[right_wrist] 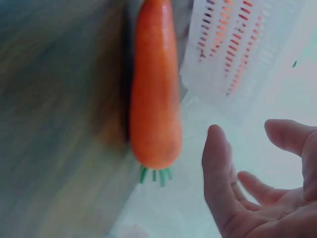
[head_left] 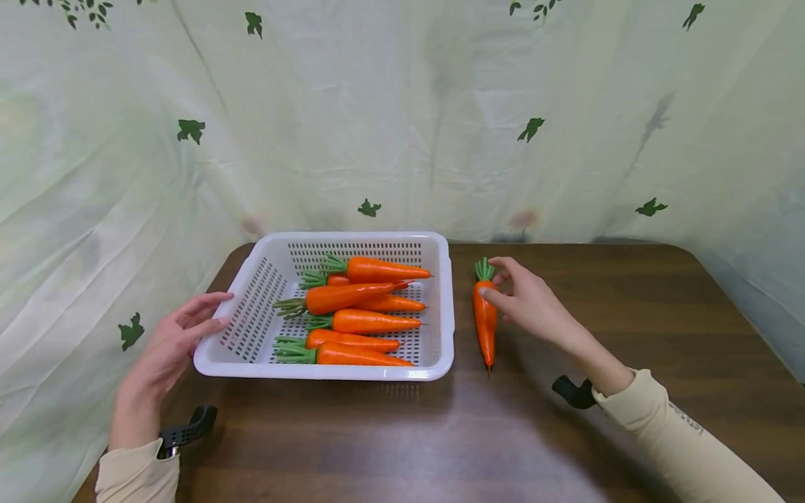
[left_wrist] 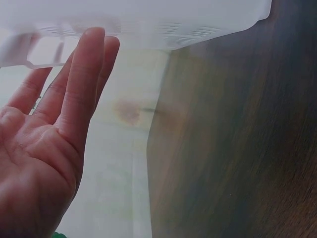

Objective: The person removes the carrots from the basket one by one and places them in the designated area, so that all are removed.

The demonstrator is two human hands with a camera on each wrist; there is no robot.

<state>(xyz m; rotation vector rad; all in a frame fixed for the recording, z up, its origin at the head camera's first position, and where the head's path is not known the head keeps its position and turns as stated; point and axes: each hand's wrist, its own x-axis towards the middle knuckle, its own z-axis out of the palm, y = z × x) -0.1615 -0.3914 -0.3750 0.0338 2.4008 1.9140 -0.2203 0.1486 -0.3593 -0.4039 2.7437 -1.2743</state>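
Observation:
A white plastic basket with slotted walls holds several orange carrots with green stem stubs. At its left rim is my left hand, thumb and fingertips touching the edge. In the left wrist view those fingers look fairly straight against the basket's side. A single carrot lies on the table right of the basket, its green top pointing away from me. My right hand hovers beside it, thumb overlapping the carrot's upper part in the head view. The right wrist view shows spread fingers apart from the carrot.
The dark wooden table has rounded far corners. Behind and to the left hangs a pale curtain with green leaf prints. A black strap-like device sits at my left wrist, another at my right.

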